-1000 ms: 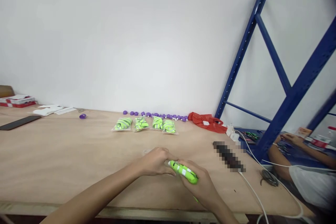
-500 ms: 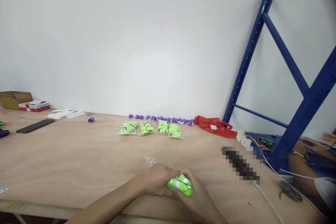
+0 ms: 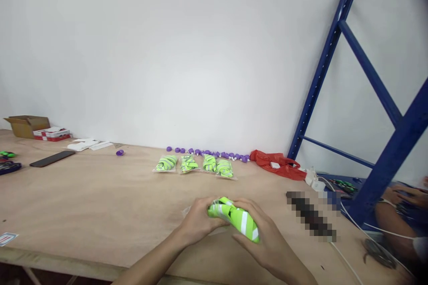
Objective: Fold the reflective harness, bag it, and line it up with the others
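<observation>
My left hand [image 3: 197, 221] and my right hand [image 3: 262, 236] hold a bundle of neon-green reflective strap [image 3: 243, 221] between them, just over the front of the table. Its folds carry whitish-silver stripes. The left fingers are closed around the left end, where a clear plastic bag [image 3: 186, 209] shows partly behind the hand. Around the right end curl my right thumb and fingers. How much of the bundle lies inside the bag I cannot tell. Farther back, several similar green bundles in clear bags [image 3: 189, 163] lie in a row.
Behind the bags runs a line of small purple pieces [image 3: 207, 152], ending at a red plastic bag [image 3: 277, 164]. A blue metal rack [image 3: 321, 75] rises at the right, near cables and a co-worker's arm [image 3: 393, 218]. At left lie a dark flat slab [image 3: 52, 159] and a cardboard box [image 3: 26, 126].
The green bundle has turned and shows more of its length. My hands have risen slightly and moved apart, the right one shifting rightward. The camera view has shifted a little.
</observation>
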Demonstrator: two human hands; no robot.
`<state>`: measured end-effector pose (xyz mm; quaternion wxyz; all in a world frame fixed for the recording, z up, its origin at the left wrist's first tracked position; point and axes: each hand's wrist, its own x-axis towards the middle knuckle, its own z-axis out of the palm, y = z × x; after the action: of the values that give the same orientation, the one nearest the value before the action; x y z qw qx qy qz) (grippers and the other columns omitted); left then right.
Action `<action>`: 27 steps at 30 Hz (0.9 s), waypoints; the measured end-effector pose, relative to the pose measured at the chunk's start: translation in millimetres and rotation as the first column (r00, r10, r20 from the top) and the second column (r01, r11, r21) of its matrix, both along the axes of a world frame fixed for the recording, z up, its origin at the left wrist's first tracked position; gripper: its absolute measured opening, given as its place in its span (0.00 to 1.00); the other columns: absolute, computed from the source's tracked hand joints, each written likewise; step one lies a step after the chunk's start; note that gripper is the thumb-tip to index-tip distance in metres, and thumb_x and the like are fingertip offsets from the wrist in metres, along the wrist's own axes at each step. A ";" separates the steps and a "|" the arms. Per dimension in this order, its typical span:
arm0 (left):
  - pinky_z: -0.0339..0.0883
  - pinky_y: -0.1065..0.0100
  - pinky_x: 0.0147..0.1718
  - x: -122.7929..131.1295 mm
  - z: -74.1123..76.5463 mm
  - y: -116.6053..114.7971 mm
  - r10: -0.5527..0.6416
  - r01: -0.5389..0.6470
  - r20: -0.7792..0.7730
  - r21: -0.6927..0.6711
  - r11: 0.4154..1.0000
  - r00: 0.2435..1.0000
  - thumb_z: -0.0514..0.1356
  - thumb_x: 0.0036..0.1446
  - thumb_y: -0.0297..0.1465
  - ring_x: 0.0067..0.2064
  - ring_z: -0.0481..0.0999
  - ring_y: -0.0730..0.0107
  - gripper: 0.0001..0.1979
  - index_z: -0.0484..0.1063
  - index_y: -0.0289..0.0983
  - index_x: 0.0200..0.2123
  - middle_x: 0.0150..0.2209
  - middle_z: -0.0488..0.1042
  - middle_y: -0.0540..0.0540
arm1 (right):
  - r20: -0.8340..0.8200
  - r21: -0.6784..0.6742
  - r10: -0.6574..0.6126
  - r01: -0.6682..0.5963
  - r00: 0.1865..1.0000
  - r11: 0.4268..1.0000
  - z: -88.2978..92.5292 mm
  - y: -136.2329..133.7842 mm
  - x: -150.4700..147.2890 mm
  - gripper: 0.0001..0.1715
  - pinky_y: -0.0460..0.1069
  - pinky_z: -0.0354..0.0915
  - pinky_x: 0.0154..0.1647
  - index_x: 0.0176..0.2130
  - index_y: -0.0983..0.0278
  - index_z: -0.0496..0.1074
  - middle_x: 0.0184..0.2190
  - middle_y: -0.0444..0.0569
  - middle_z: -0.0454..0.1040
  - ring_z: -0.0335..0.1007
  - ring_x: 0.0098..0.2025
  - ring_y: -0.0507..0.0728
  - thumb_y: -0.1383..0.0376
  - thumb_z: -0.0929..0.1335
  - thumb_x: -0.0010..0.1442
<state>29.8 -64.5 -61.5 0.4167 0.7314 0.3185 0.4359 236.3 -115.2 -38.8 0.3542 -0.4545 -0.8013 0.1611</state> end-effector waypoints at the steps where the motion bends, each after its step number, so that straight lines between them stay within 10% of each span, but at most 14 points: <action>1: 0.70 0.68 0.44 -1.2 0.6 -1.4 -0.030 0.030 -0.015 0.002 1.000 0.999 0.72 0.47 0.35 0.42 0.78 0.61 0.17 0.81 0.37 0.42 0.41 0.82 0.47 | 0.013 0.011 0.043 -0.043 0.999 0.999 -0.3 -0.9 1.0 0.22 0.52 0.67 0.56 0.56 0.57 0.70 0.56 0.52 0.72 0.69 0.57 0.61 0.63 0.69 0.61; 8: 0.69 0.66 0.48 -3.4 16.2 -11.1 -0.226 0.237 -0.152 0.056 0.970 0.962 0.72 0.46 0.38 0.47 0.78 0.57 0.28 0.77 0.41 0.52 0.49 0.80 0.47 | 0.054 -0.129 0.181 -0.173 0.982 0.976 17.9 4.9 1.4 0.19 0.53 0.69 0.54 0.50 0.55 0.77 0.47 0.47 0.78 0.74 0.49 0.61 0.64 0.74 0.57; 13: 0.67 0.61 0.52 -2.3 16.3 -8.1 -0.127 0.125 -0.026 -0.090 0.988 0.992 0.75 0.41 0.36 0.52 0.75 0.53 0.37 0.74 0.38 0.57 0.51 0.78 0.43 | -0.137 0.025 -0.042 0.045 0.990 0.999 10.4 4.8 4.4 0.25 0.52 0.73 0.47 0.51 0.60 0.73 0.48 0.52 0.75 0.74 0.48 0.60 0.57 0.75 0.55; 20: 0.71 0.66 0.41 8.1 3.4 -12.9 -0.153 0.171 0.090 -0.246 0.954 0.984 0.74 0.40 0.33 0.42 0.77 0.59 0.27 0.79 0.33 0.47 0.42 0.81 0.44 | -0.030 0.118 0.095 -0.091 0.995 0.989 3.6 6.7 0.8 0.14 0.51 0.70 0.47 0.46 0.57 0.79 0.42 0.51 0.78 0.74 0.46 0.58 0.61 0.65 0.67; 23: 0.71 0.64 0.46 15.1 1.3 -14.7 -0.157 0.191 0.156 -0.230 0.954 0.975 0.73 0.41 0.29 0.47 0.78 0.57 0.30 0.78 0.34 0.51 0.48 0.80 0.42 | 0.032 0.084 0.064 -0.066 0.997 0.994 7.5 11.8 -6.6 0.12 0.50 0.70 0.40 0.35 0.58 0.81 0.34 0.50 0.77 0.74 0.39 0.57 0.61 0.67 0.65; 27: 0.69 0.60 0.53 14.3 0.8 -12.1 -0.088 0.129 0.184 -0.225 0.966 0.979 0.73 0.40 0.28 0.53 0.76 0.53 0.33 0.76 0.35 0.54 0.54 0.77 0.40 | 0.019 0.054 0.103 -0.104 0.995 0.993 13.7 11.9 -6.7 0.12 0.51 0.70 0.46 0.43 0.58 0.81 0.40 0.50 0.80 0.75 0.43 0.58 0.61 0.66 0.66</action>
<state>44.1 -76.6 -60.7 0.5499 0.6526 0.2900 0.4330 229.6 -103.3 -25.1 0.3510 -0.4039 -0.8307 0.1534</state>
